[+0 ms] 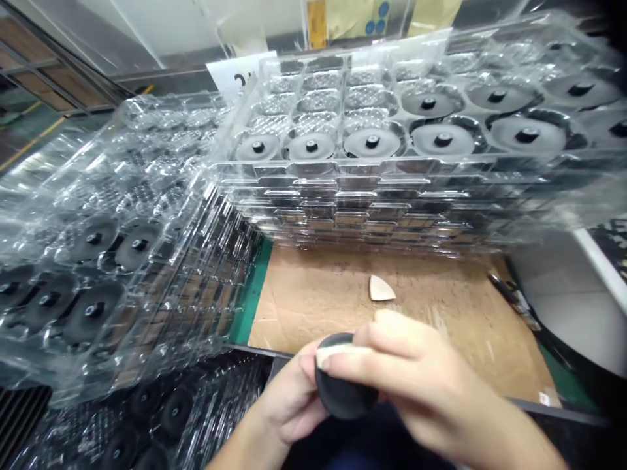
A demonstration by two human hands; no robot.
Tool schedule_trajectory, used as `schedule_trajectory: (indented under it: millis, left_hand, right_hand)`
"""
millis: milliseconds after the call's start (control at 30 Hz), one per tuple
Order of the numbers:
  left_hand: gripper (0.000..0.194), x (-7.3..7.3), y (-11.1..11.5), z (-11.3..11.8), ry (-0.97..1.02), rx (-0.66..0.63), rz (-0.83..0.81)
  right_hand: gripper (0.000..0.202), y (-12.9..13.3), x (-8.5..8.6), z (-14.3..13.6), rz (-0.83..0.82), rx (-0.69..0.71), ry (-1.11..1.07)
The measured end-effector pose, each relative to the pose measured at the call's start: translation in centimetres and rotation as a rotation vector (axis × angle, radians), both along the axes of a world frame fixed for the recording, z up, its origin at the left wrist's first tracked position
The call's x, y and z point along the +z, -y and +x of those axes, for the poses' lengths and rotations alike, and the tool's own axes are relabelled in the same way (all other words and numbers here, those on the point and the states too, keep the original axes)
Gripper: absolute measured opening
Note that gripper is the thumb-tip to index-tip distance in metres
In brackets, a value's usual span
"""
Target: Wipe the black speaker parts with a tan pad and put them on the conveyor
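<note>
No legible text, unclear marking (240, 79) on white paper (226, 73).

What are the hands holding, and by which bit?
A round black disc: the left hand grips its left edge, and the right hand has fingers across its upper part. The right hand's exact grip is too blurred to tell.

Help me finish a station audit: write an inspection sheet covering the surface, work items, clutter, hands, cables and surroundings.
Surface: brown cardboard sheet over a green mat.
Work items: black round part, held; pale piece, pressed on it; far tray stack and left tray stack, clear plastic, some pockets holding similar parts.
Clutter: pale wedge loose on the cardboard; dark slender object at the right, kind unclear.
Hands: left hand holds the round part; right hand holds the pale piece against it.
Cables: nothing seen.
Surroundings: white paper beside the trays; yellow floor line at far left.
</note>
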State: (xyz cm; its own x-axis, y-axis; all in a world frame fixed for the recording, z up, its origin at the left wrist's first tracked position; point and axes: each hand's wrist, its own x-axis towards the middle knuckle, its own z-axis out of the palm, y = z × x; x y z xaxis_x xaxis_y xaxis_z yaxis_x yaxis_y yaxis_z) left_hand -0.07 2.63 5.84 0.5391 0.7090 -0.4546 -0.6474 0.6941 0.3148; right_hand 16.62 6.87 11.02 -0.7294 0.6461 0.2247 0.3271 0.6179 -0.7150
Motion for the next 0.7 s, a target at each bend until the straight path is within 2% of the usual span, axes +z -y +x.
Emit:
schedule_trajectory:
  millis: [100,200,267,333,433,500,567,633,700]
  left_hand:
    - [0.055,-0.7,0.6,-0.3,0.013,-0.059,-0.042]
    - [0.052,-0.9,0.8,-0.5,0.029,-0.062,-0.063]
    - [0.048,-0.7,0.6,-0.5,0.016,-0.034,-0.053]
    - [0.049,-0.4,0.3,-0.4,-0.005,-0.013,-0.042]
    - [0.045,-0.1,-0.1,-0.1,-0.001,0.005,-0.048]
    - [0.031,0.0,-0.2,-0.1,0.006,0.028,-0.053]
    - [0.025,-0.2,-0.2,-0.3,-0.015,0.075,-0.045]
    - [0.034,-0.6,-0.2,-0.6,-0.071,0.150,-0.035]
    - [0.053,-1.1,-0.1,-0.8,-0.127,0.203,-0.026]
  right_hand:
    - [0.031,-0.4,-0.4,-0.5,-0.053,-0.008,0.130]
    - [0.024,-0.4,-1.0,-0.9,0.005,0.071,0.019]
    - [0.026,-0.5,-1.1,-0.7,-0.045,0.105,-0.046]
    - [0.031,-0.6,-0.9,-0.4,-0.104,0.048,0.010]
    - [0.030,-0.6,-0.4,-0.3,-0.019,-0.055,0.081]
    - [0.028,-0.3,-0.4,-0.8,0.060,-0.053,-0.010]
    - [0.030,0.2,-0.9,-1.3,0.065,-0.080,-0.108]
    - [0.032,1.1,-1.7,-1.5,0.048,-0.191,-0.103]
    - [0.033,2.2,-2.5,-1.3,0.066,-0.323,-0.015]
